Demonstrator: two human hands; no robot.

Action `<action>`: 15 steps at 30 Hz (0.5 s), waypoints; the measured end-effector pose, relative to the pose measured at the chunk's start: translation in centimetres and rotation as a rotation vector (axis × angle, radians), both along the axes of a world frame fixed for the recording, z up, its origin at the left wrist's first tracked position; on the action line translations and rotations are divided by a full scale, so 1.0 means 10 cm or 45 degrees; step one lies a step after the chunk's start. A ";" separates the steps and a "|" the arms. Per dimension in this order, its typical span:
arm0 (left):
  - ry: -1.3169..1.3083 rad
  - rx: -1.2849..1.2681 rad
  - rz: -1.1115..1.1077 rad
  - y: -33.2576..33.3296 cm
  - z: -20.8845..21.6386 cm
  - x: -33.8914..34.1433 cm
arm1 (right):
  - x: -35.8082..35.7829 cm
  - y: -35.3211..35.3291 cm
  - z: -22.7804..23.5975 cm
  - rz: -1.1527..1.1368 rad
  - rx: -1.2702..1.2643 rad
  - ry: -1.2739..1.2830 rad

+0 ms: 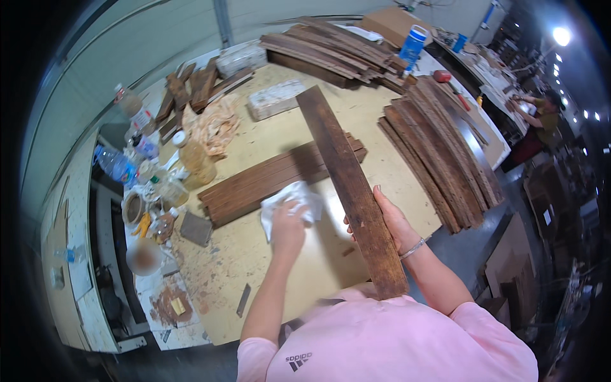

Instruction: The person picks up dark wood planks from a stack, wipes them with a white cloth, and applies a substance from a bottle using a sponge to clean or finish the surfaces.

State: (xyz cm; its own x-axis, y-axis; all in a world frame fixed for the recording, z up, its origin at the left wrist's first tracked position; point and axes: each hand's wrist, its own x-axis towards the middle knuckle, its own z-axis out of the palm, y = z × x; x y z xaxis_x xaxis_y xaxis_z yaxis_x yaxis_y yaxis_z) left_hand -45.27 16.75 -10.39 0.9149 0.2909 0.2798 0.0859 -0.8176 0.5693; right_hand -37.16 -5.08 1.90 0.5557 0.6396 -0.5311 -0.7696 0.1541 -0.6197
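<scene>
A pale wall [153,48] – split by an upright post [223,24] – stands behind the yellowish surface [394,169]. White furniture [95,312] sits at left; at right, grey floor [470,237] and a dim hall – one lamp [561,36] glaring.

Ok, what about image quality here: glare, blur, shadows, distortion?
Head view: lamp at upper right burns out white; head view: fisheye bends straight edges toward the black rim; head view: round object at left is smeared beyond recognition; head view: soft shadow on the worktable beneath the held plank.
</scene>
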 end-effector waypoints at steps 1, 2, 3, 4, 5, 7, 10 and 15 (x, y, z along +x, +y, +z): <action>-0.112 -0.202 0.022 -0.09 0.15 0.03 | 0.04 -0.09 -0.01 -0.005 -0.009 -0.039; -0.213 -0.414 0.027 -0.22 0.43 0.03 | 0.10 -0.21 -0.05 -0.026 -0.024 -0.073; -0.307 -0.624 0.044 -0.34 0.74 0.00 | 0.16 -0.28 -0.10 -0.105 -0.114 -0.161; -0.412 -0.583 -0.076 -0.61 0.99 -0.02 | 0.21 -0.32 -0.20 -0.173 -0.212 -0.243; -0.496 -0.395 -0.267 -0.86 1.14 -0.09 | 0.25 -0.32 -0.24 -0.211 -0.302 -0.323; -0.619 -0.121 -0.389 -1.12 1.16 -0.04 | 0.26 -0.35 -0.09 0.006 -0.342 -0.423; -0.608 -0.212 -0.075 -0.99 1.12 0.45 | 0.27 -0.50 -0.12 0.077 -0.245 -0.352; -0.699 -0.046 -0.285 -1.47 1.11 0.30 | 0.58 -0.72 -0.52 0.069 -0.560 -0.573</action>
